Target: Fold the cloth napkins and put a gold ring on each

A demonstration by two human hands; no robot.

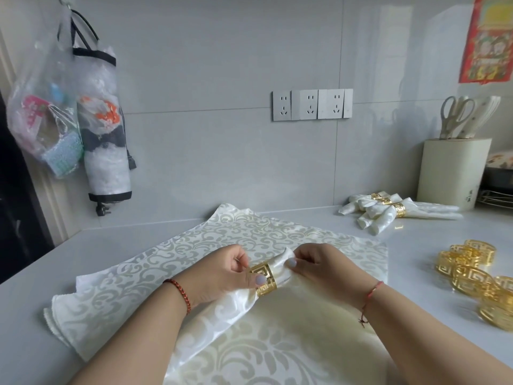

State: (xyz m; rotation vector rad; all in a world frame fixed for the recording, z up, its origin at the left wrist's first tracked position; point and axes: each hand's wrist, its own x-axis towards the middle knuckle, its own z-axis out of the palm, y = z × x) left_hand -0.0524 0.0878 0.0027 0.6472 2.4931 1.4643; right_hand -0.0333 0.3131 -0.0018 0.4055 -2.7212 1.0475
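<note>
A gold ring (pixel 263 277) sits around the gathered end of a white patterned napkin (pixel 230 304) in the middle of the counter. My left hand (pixel 222 273) pinches the ring from the left. My right hand (pixel 324 266) grips the napkin's tip (pixel 280 262) that pokes out of the ring on the right. Beneath lie more flat white napkins (pixel 277 232), stacked and spread out. Finished napkins with gold rings (pixel 397 209) rest at the back right. Several loose gold rings (pixel 472 276) lie at the right.
A cream utensil holder with scissors (pixel 452 170) stands at the back right. Wall sockets (pixel 312 104) are on the grey tiled wall. Plastic bags (pixel 44 120) and a bag dispenser (pixel 104 129) hang at the left. The grey counter (pixel 125 245) shows around the napkins.
</note>
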